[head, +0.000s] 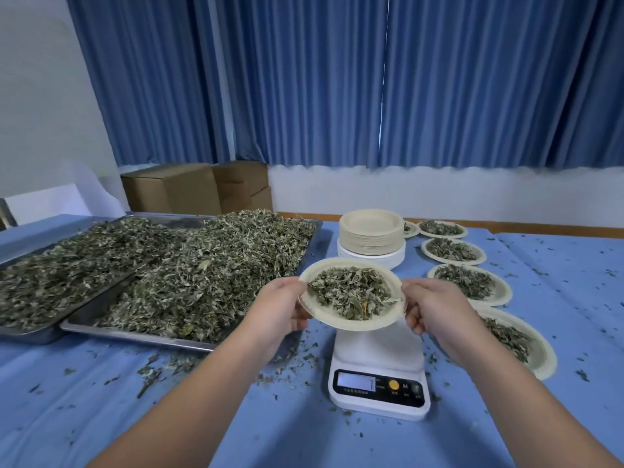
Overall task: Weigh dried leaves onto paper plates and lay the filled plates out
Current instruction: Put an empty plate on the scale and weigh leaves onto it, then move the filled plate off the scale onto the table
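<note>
A paper plate (341,321) heaped with dried leaves (353,292) hangs just above the white kitchen scale (380,373). My left hand (282,304) grips its left rim and my right hand (429,307) grips its right rim. The scale's display is lit, with the platform hidden behind the plate. Two steel trays (135,336) piled with dried leaves (209,278) lie to the left. A stack of empty paper plates (371,236) stands behind the scale. Several filled plates (471,283) run in a line down the right side.
Leaf crumbs are scattered over the blue tablecloth (574,298), thickest in front of the trays. Cardboard boxes (189,190) stand behind the table by the blue curtains (337,79). The nearest filled plate (526,342) lies right beside my right forearm.
</note>
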Action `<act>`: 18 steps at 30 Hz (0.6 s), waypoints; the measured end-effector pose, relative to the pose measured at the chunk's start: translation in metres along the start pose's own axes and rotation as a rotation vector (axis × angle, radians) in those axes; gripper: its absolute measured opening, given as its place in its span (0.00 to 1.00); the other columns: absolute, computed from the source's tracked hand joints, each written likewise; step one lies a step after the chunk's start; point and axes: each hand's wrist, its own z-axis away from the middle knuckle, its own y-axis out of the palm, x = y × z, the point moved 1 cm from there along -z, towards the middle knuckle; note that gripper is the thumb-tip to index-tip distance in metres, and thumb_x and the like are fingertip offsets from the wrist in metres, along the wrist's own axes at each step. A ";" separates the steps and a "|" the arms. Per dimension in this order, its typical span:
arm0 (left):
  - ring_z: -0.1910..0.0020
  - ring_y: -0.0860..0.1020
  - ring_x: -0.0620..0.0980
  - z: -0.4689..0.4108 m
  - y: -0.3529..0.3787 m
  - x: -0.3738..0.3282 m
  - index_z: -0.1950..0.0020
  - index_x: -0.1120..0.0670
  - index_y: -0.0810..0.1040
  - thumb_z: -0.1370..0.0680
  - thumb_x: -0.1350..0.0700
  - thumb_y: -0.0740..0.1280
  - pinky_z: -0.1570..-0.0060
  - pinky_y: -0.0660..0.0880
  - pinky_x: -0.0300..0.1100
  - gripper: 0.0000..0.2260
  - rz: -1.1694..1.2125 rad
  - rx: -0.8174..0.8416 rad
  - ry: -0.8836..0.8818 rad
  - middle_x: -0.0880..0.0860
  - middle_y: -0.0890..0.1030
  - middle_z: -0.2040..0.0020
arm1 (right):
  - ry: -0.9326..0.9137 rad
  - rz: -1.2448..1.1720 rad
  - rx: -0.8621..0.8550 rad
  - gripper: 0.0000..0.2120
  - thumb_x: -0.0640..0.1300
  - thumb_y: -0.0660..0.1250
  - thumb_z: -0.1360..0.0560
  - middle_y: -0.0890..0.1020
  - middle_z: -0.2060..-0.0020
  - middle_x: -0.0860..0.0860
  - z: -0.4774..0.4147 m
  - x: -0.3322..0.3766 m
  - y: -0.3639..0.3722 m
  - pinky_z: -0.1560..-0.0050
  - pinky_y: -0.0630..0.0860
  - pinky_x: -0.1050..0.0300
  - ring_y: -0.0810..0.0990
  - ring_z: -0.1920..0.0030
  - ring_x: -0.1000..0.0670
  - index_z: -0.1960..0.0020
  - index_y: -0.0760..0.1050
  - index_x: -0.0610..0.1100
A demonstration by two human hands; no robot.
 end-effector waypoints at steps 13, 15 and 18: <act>0.61 0.80 0.54 -0.192 0.003 -0.059 0.46 0.57 0.78 0.21 0.61 0.64 0.61 0.77 0.48 0.06 0.168 -0.028 0.069 0.57 0.81 0.57 | -0.069 -0.136 0.012 0.12 0.32 0.59 0.23 0.73 0.77 0.48 -0.171 0.056 0.045 0.80 0.66 0.61 0.71 0.79 0.49 0.62 0.77 0.38; 0.57 0.81 0.56 -0.219 0.005 -0.061 0.44 0.58 0.78 0.21 0.61 0.63 0.59 0.79 0.51 0.08 0.158 -0.052 0.031 0.59 0.82 0.53 | 0.001 -0.166 0.024 0.10 0.32 0.60 0.22 0.74 0.77 0.48 -0.196 0.057 0.050 0.80 0.67 0.61 0.71 0.79 0.49 0.59 0.77 0.39; 0.57 0.81 0.55 -0.237 0.007 -0.068 0.44 0.59 0.78 0.21 0.61 0.64 0.64 0.79 0.47 0.08 0.141 -0.100 -0.075 0.59 0.81 0.52 | 0.135 -0.193 0.043 0.09 0.32 0.60 0.22 0.75 0.75 0.47 -0.216 0.065 0.053 0.79 0.68 0.61 0.72 0.78 0.49 0.54 0.77 0.38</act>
